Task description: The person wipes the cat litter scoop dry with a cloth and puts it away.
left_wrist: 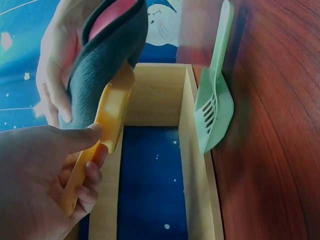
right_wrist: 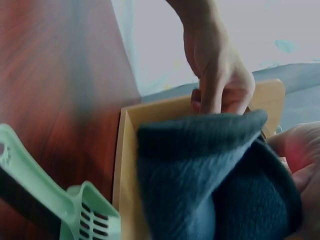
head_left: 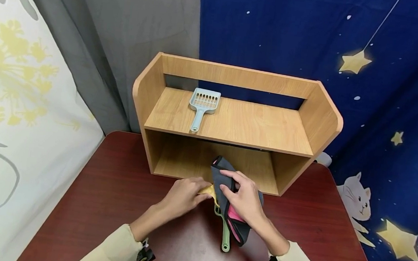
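My left hand grips a yellow slotted litter scoop by its handle, as the left wrist view shows best. A dark grey cloth with a pink side is folded over the far end of that scoop and hides part of it. My right hand holds the cloth between thumb and fingers. Below the cloth, on the table, lies a green litter scoop, its slotted head partly covered in the head view but plain in both wrist views.
A two-tier wooden shelf stands at the back of the dark red table. On its upper board rests a light blue litter scoop, handle forward. Grey and blue curtains hang behind, with a white patterned one at left.
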Demonstrator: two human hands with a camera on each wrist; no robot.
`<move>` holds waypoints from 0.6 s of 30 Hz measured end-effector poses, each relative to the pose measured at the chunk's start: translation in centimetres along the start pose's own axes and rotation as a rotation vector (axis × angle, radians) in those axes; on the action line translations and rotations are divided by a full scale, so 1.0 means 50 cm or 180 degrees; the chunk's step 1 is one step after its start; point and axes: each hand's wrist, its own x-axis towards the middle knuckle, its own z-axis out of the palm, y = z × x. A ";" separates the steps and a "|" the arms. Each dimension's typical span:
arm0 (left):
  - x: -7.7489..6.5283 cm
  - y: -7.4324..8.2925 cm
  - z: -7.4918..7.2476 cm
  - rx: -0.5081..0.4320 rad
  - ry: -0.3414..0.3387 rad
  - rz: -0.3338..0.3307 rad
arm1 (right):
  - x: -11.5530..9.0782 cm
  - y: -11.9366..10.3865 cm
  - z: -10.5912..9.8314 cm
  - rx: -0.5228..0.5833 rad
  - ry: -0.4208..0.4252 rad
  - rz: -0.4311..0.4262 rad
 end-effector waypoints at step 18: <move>-0.011 -0.004 0.004 -0.0074 0.0121 -0.0125 | -0.001 0.050 -0.041 -0.0627 0.0419 -0.0081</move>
